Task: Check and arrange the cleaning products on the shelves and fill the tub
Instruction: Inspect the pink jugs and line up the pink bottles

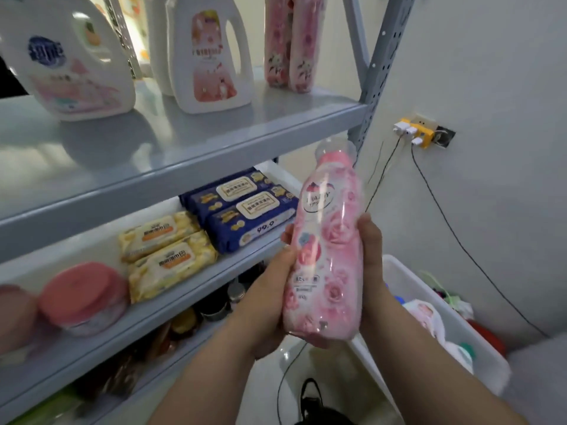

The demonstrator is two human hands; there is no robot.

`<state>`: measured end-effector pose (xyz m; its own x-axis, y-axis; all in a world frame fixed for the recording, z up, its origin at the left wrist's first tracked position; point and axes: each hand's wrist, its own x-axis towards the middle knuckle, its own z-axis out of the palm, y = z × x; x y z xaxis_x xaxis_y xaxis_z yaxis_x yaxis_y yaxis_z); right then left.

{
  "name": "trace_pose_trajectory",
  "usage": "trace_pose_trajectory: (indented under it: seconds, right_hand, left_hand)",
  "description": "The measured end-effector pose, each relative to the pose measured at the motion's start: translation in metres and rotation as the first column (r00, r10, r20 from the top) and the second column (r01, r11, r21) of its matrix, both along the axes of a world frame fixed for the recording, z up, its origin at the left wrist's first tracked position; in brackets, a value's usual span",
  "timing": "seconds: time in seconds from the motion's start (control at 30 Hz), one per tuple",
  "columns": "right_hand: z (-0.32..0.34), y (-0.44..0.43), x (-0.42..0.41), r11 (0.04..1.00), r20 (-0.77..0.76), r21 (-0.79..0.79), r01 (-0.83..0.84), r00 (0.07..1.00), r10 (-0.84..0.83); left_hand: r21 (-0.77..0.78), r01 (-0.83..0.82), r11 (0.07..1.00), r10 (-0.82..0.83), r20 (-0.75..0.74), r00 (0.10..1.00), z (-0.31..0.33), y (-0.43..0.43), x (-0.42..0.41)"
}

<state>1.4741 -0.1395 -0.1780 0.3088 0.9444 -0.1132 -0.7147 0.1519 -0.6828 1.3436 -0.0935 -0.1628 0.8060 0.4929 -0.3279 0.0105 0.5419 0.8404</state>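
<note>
- A pink bottle (328, 240) with a rose pattern and a clear cap stands nearly upright in the centre right of the frame, held in the air in front of the shelves.
- The left hand (270, 302) grips the bottle's lower left side, thumb across the front and fingers curled behind it.
- The right hand (372, 265) grasps the bottle's right side, fingers wrapped around the back.
- The top shelf (184, 133), upper left, carries two white jugs (208, 56) with pink labels, and further right two pink bottles (290, 41) standing side by side and touching.
- On the middle shelf (190, 289) lie dark blue wipe packs (245, 216) near its right end. Just left of them are two yellow wipe packs (165, 250), and at the left edge jars with pink lids (82, 299).
- A lower shelf holds dark items too blurred to tell.
- A white tub (405, 280) sits on the floor at lower right, below the right forearm, with several products inside it.
- On the wall at upper right is a yellow plug adapter (420, 133) with white plugs in it, and dark cables hang down from it.
</note>
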Motion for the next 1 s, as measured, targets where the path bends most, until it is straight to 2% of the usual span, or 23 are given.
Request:
trace_pose_trajectory:
  seconds: [0.07, 0.1, 0.17, 0.23, 0.3, 0.33, 0.4, 0.43, 0.5, 0.57, 0.63, 0.83, 0.93, 1.0]
  right_hand:
    - [-0.004, -0.006, 0.003, 0.994, -0.001, -0.086, 0.073, 0.997, -0.073]
    - [-0.006, -0.007, 0.006, 0.99, 0.035, -0.105, 0.094, 0.995, -0.091]
    - [-0.008, -0.003, 0.009, 0.981, 0.253, -0.117, 0.154, 0.96, -0.121]
    - [-0.01, 0.001, 0.013, 0.978, 0.45, -0.086, 0.188, 0.883, -0.13]
    - [-0.014, 0.005, 0.024, 0.981, 0.524, -0.086, 0.174, 0.845, -0.104]
    - [-0.015, 0.005, 0.03, 0.982, 0.527, -0.088, 0.17, 0.844, -0.099]
    - [-0.017, 0.003, 0.045, 0.99, 0.434, -0.088, 0.114, 0.899, -0.064]
    - [-0.018, 0.0, 0.053, 0.992, 0.353, -0.104, 0.073, 0.935, -0.032]
    - [-0.017, -0.007, 0.064, 0.981, 0.17, -0.19, -0.033, 0.983, 0.066]
    - [-0.018, -0.013, 0.072, 0.963, 0.027, -0.235, -0.132, 0.989, 0.142]
    - [-0.024, -0.016, 0.079, 0.954, -0.047, -0.254, -0.159, 0.987, 0.152]
    - [-0.058, -0.028, 0.112, 0.943, -0.111, -0.285, -0.175, 0.983, 0.149]
    - [-0.07, -0.033, 0.124, 0.935, -0.106, -0.322, -0.15, 0.987, 0.121]
    - [-0.078, -0.033, 0.134, 0.942, -0.022, -0.33, -0.056, 0.998, 0.051]
  left_hand:
    - [0.207, 0.051, 0.977, -0.027, -0.119, 0.993, -0.008, 0.003, -0.003]
    - [0.335, 0.098, 0.937, -0.034, -0.193, 0.981, -0.011, 0.003, -0.003]
    - [0.564, 0.19, 0.804, -0.011, -0.305, 0.952, -0.018, 0.0, -0.003]
    - [0.66, 0.188, 0.728, 0.062, -0.336, 0.94, -0.021, -0.005, -0.001]
    - [0.699, 0.121, 0.705, 0.144, -0.308, 0.941, -0.022, -0.01, 0.004]
    - [0.697, 0.091, 0.712, 0.161, -0.288, 0.944, -0.023, -0.011, 0.007]
    - [0.627, 0.03, 0.778, 0.15, -0.233, 0.961, -0.026, -0.016, 0.013]
    - [0.533, -0.015, 0.846, 0.13, -0.179, 0.975, -0.027, -0.021, 0.015]
    - [0.222, -0.07, 0.973, 0.082, -0.045, 0.996, -0.02, -0.034, 0.022]
    - [-0.042, -0.102, 0.994, 0.103, 0.007, 0.995, -0.013, -0.047, 0.034]
    - [-0.142, -0.15, 0.978, 0.146, -0.034, 0.989, -0.012, -0.055, 0.047]
    - [-0.132, -0.232, 0.964, 0.212, -0.148, 0.966, -0.029, -0.069, 0.085]
    - [-0.051, -0.239, 0.97, 0.22, -0.241, 0.945, -0.039, -0.076, 0.099]
    - [0.042, -0.219, 0.975, 0.221, -0.329, 0.918, -0.042, -0.075, 0.107]
